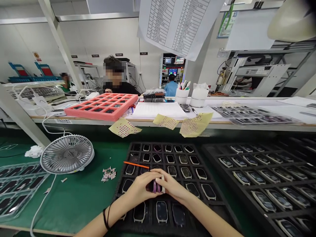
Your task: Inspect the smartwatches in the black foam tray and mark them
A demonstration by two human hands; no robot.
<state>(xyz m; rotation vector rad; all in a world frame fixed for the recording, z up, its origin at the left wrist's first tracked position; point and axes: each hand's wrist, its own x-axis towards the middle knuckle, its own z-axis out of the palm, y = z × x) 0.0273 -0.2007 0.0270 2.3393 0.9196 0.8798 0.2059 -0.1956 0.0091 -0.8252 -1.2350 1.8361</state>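
Over the middle of a black foam tray point(222, 210) full of watch-like pieces, my left hand point(140, 186) and my right hand point(172, 186) meet. Between them they hold small watch-like pieces point(157, 187) with purple and pale frames; the fingers partly cover these, so their exact number is unclear. Both hands are closed around them. An orange stick point(136, 165) lies across the tray just beyond my left hand. Rectangular watch pieces such as the one nearest me point(161, 211) sit in the compartments around and below my hands.
A white fan point(67, 154), small scraps point(108, 174) and clear trays point(19, 194) are on the left. Another black tray point(249, 194) is on the right. The shelf ahead holds a pink foam tray point(98, 115) and papers point(159, 109); a person point(116, 77) sits behind it.
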